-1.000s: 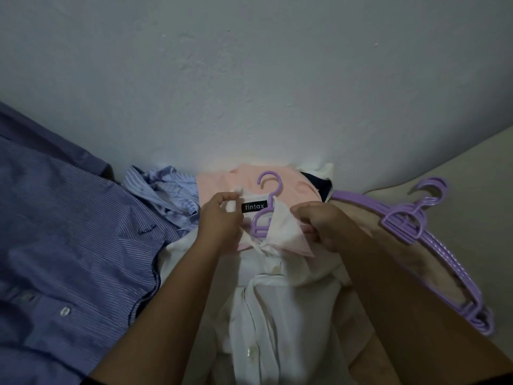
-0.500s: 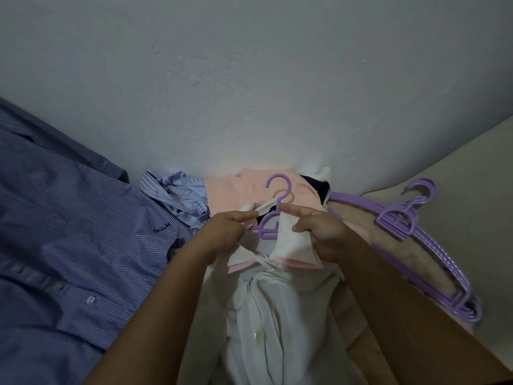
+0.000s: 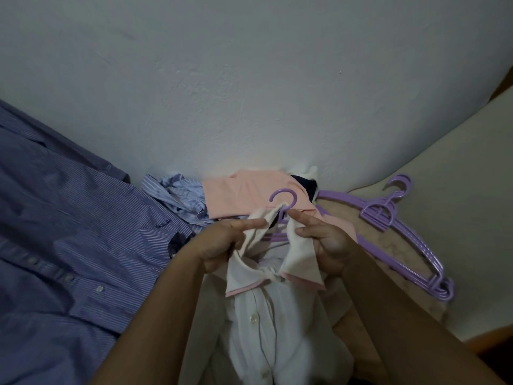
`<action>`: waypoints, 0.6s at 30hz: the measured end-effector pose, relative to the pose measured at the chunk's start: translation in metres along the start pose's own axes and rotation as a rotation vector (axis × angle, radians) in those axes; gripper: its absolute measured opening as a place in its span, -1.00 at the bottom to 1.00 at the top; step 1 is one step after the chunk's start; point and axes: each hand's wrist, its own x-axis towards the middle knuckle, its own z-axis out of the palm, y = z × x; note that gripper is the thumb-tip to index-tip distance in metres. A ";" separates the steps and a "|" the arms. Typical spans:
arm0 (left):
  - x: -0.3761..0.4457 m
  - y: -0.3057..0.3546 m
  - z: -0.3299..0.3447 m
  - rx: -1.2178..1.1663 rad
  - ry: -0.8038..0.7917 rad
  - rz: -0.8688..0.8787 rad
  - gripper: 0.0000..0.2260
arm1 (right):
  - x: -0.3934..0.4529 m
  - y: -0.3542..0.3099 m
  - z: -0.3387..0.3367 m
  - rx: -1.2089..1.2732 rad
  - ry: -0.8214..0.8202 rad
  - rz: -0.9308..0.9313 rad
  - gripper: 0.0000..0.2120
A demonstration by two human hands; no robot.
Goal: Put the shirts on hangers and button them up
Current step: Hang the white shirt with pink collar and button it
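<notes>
Hands [image 3: 222, 243] apparently pinching shirt collar [image 3: 301, 262]

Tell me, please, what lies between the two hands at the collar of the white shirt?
In the head view, the purple hanger shows in the gap between the left hand and the right hand, each pinching one collar flap of the white shirt.

Home bedroom, shirts [image 3: 69, 245] heaped on a bed [image 3: 458, 218], purple hangers [image 3: 402, 234], plain painted wall [image 3: 249, 79]

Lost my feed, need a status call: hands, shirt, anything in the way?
Left hand, right hand: each pinching the collar. White shirt on purple hanger, top unbuttoned. Nothing blocking.
</notes>
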 end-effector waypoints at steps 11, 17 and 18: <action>0.008 -0.023 -0.008 -0.874 -0.016 0.131 -0.45 | 0.002 0.014 -0.006 0.398 0.141 -0.125 -0.71; 0.018 -0.020 0.006 -0.729 0.094 0.079 -0.63 | 0.008 0.011 -0.012 0.309 0.282 -0.175 -0.67; 0.021 -0.020 0.005 -0.754 0.118 0.083 -0.64 | 0.010 0.010 -0.015 0.271 0.298 -0.169 -0.67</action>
